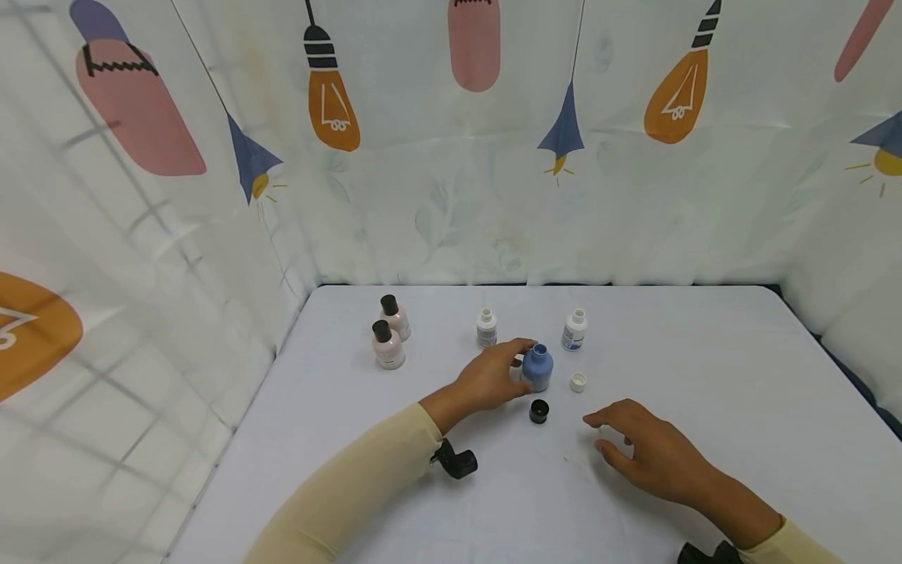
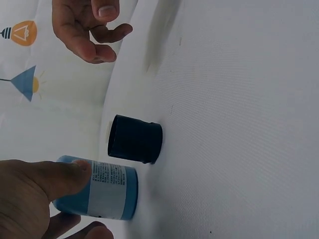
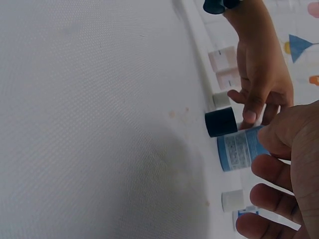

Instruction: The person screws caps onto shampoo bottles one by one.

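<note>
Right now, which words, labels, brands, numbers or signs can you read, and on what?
None can be read.
Blue bottle: fine print, too small and blurred.
Left white bottle, right white bottle: print too small.
Near pink bottle, far pink bottle: marks too small.
Backdrop: pictures, no lettering seen.

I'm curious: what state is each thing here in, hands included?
Blue bottle, uncapped, upright, held
Black cap, off, on the table
White cap, off, on the table
Left white bottle, uncapped, upright
Right white bottle, uncapped, upright
Front pink bottle, capped, upright
Rear pink bottle, capped, upright
Left hand, gripping the blue bottle
Right hand, holding nothing
</note>
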Tool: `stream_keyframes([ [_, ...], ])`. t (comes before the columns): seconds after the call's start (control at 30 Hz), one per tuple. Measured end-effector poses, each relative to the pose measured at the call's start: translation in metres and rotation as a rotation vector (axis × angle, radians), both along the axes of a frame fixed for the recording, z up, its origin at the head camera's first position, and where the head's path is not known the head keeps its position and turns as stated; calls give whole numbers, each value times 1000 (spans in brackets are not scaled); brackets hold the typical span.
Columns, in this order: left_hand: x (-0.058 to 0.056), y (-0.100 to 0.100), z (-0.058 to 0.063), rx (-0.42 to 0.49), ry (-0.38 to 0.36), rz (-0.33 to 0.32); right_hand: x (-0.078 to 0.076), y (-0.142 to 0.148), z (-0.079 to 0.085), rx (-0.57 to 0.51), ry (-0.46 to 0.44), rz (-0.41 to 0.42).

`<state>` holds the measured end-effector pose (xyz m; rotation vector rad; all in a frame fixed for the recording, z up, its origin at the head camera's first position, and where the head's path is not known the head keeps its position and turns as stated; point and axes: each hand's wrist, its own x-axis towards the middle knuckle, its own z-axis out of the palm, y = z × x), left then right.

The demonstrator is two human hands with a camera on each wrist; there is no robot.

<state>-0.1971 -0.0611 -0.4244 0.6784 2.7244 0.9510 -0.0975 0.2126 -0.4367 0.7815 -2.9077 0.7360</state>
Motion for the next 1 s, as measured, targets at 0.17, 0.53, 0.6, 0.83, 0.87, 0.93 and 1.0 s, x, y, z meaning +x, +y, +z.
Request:
stream_keyframes([
  [0.17,-1,5,-1,-22,1,7,0,0,0,-10,10,7],
  [0.53,-4,10,-5,-40,-24,30,0,0,0,5,5,2],
  [0.6,-3,11,-4,-46,-34,38,0,0,-1,6,6,1],
  [0.83,-4,15,-3,-74,-29,46,0,0,-3,-20,37,23],
  [0.87,-4,16,-3,-79,-26,48,0,0,-3,-24,41,25],
  [0.93,-5,16,-3,-85,-24,53,0,0,-4,-25,42,23],
  [1.0,-5,16,-3,-84,-24,57,0,0,-4,-24,39,20],
])
